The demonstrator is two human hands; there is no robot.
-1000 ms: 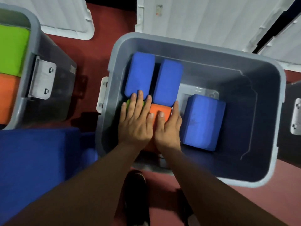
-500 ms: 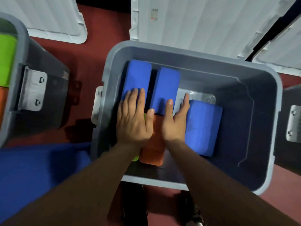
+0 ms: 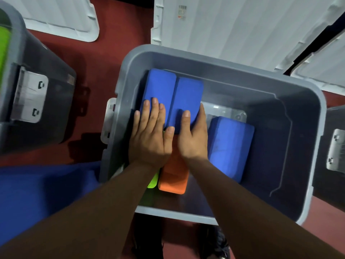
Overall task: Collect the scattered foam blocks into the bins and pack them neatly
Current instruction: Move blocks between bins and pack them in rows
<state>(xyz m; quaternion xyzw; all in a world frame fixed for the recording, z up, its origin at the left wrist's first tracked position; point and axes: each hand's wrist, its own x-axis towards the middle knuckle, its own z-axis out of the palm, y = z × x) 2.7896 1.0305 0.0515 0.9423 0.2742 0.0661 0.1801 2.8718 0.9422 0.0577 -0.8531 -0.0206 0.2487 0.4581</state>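
Note:
A grey bin (image 3: 220, 64) sits in front of me on the red floor. Two blue foam blocks stand side by side at its far left: the left blue block (image 3: 160, 85) and the second blue block (image 3: 188, 96). My left hand (image 3: 151, 135) lies flat on the left one with straight fingers. My right hand (image 3: 194, 135) grips the near end of the second one, thumb on top and fingers along its right side. An orange block (image 3: 173, 178) and a green block (image 3: 153, 182) lie under my wrists. A third blue block (image 3: 229, 146) lies to the right.
White bin lids (image 3: 233, 25) lie on the floor behind the bin, another lid (image 3: 61, 17) at the far left. A second grey bin (image 3: 35, 101) with a green block (image 3: 3, 45) stands on the left, a large blue thing (image 3: 37, 193) below it. Another bin's latch (image 3: 336, 152) shows at right.
Both hands moved forward off the orange and green blocks onto the two upright blue blocks. Those two blocks now stand pressed together, the gap between them closed.

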